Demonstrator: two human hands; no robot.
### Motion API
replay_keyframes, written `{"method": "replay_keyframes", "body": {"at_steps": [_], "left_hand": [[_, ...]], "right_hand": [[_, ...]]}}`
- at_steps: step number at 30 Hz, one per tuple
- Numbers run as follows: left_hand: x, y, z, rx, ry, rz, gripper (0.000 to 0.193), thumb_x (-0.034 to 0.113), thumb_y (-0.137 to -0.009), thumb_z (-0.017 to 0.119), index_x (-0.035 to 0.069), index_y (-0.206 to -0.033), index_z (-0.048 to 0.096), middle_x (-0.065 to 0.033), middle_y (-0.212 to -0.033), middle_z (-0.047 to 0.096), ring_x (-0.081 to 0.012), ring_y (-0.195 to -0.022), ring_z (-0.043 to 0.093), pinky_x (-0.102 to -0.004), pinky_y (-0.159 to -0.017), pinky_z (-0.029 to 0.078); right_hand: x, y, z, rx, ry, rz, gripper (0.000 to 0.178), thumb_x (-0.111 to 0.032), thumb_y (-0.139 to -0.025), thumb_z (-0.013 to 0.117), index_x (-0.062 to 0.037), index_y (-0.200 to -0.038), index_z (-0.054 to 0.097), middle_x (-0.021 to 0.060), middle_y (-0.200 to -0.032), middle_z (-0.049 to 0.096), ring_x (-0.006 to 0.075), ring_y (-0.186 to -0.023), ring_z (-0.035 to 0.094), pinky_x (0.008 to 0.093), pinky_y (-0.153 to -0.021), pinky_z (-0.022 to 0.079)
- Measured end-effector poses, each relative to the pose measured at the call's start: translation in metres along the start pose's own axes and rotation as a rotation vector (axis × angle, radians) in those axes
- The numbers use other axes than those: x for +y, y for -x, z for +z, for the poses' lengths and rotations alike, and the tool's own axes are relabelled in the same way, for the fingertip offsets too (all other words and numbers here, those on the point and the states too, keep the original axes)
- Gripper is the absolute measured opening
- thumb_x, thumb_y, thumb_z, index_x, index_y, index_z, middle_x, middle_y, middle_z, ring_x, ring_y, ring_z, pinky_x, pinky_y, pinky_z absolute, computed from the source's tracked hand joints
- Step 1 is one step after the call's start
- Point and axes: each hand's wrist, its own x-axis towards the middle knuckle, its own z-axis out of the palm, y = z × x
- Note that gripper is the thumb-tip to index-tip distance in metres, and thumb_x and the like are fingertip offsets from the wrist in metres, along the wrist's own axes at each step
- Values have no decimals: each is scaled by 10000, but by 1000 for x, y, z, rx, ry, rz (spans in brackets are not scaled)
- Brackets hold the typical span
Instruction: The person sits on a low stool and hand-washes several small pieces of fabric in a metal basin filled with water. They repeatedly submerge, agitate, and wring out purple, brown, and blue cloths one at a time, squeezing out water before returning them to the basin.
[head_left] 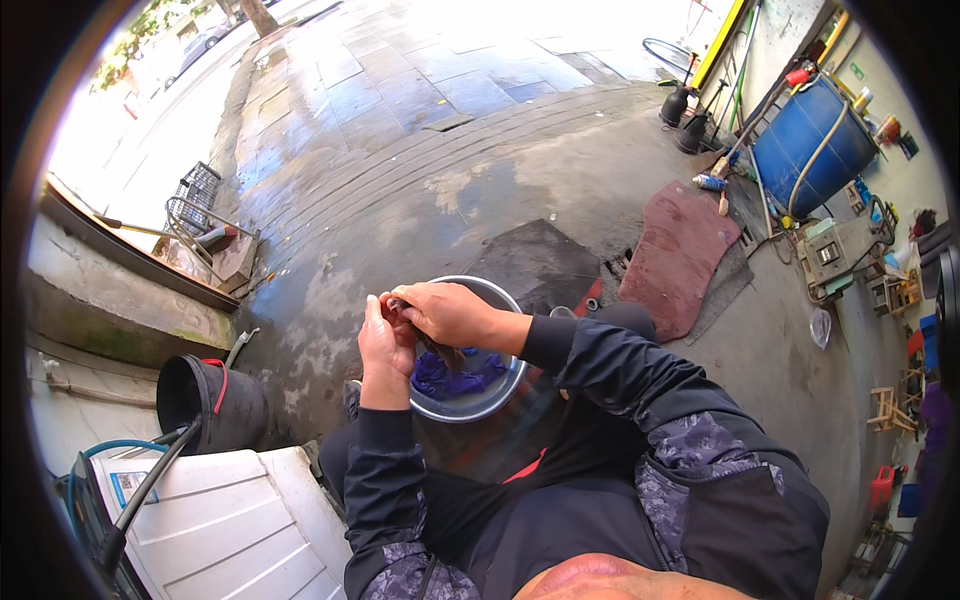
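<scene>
My left hand (382,340) and my right hand (455,312) meet over a round metal basin (515,375). Pinched between their fingers is a small dark, wet-looking piece (398,304), too covered to name. My left fingers point upward with the palm toward the piece, while my right hand closes over it from the other side. Beneath them, a crumpled purple-blue cloth (450,378) lies in the basin. A dark brownish shape below my right hand is partly hidden, so I cannot tell whether it joins the held piece.
A black bucket (215,405) with a red handle stands at left, beside a white ribbed panel (225,520). Rightward lie a dark red mat (680,258) and a blue barrel (815,145). Two black sprayers (685,115) stand farther back. A wire basket (195,190) sits far left.
</scene>
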Motion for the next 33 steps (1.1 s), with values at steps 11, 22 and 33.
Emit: {"method": "replay_keyframes", "body": {"at_steps": [11, 22, 33], "left_hand": [[-28, -39, -38, -282, 8, -289, 482, 490, -1129, 448, 70, -1235, 658, -125, -1172, 749, -267, -1033, 744, -412, -916, 638], [-15, 6, -1, -45, -101, -200, 342, 504, -1085, 537, 245, -889, 645, 40, -814, 682, -133, -747, 685, -296, -477, 472], [-17, 21, 17, -155, -161, -206, 346, 471, -1112, 491, 203, -1079, 707, -12, -1009, 759, -208, -916, 736, -350, -684, 598]], "right_hand": [[-10, 4, 1, 58, -20, -82, 177, -148, -968, 666, -85, -1129, 705, 157, -1018, 731, 387, -952, 713, 479, -812, 571], [-1, -11, -11, 224, 171, 108, 380, -449, -982, 715, -95, -846, 704, 158, -850, 738, 417, -824, 728, 516, -699, 574], [3, -7, 2, 373, 416, 0, 329, -395, -1033, 621, -160, -835, 736, 92, -752, 723, 319, -693, 724, 474, -588, 553]]}}
